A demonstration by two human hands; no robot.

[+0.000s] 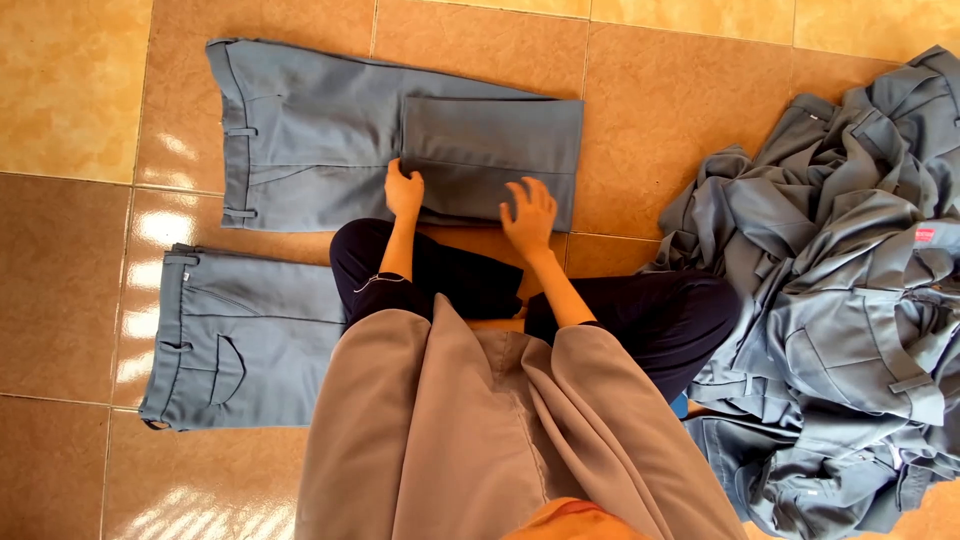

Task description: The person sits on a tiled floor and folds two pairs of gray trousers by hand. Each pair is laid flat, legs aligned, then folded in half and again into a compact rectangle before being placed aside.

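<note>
A pair of grey-blue trousers (pixel 320 130) lies flat on the tiled floor ahead of me, waistband to the left, with the leg ends folded back over the middle (pixel 490 150). My left hand (pixel 404 190) rests on the near edge of the folded part, fingers curled on the cloth. My right hand (pixel 529 215) presses flat on the same fold near its right end, fingers spread. A second folded pair of grey-blue trousers (pixel 245 340) lies at my left, partly under my knee.
A large heap of crumpled grey-blue trousers (pixel 850 280) fills the right side of the floor. My dark trouser legs (pixel 640 310) and a beige garment (pixel 480 430) take up the near middle. Orange-brown glossy tiles (pixel 70 250) show all around.
</note>
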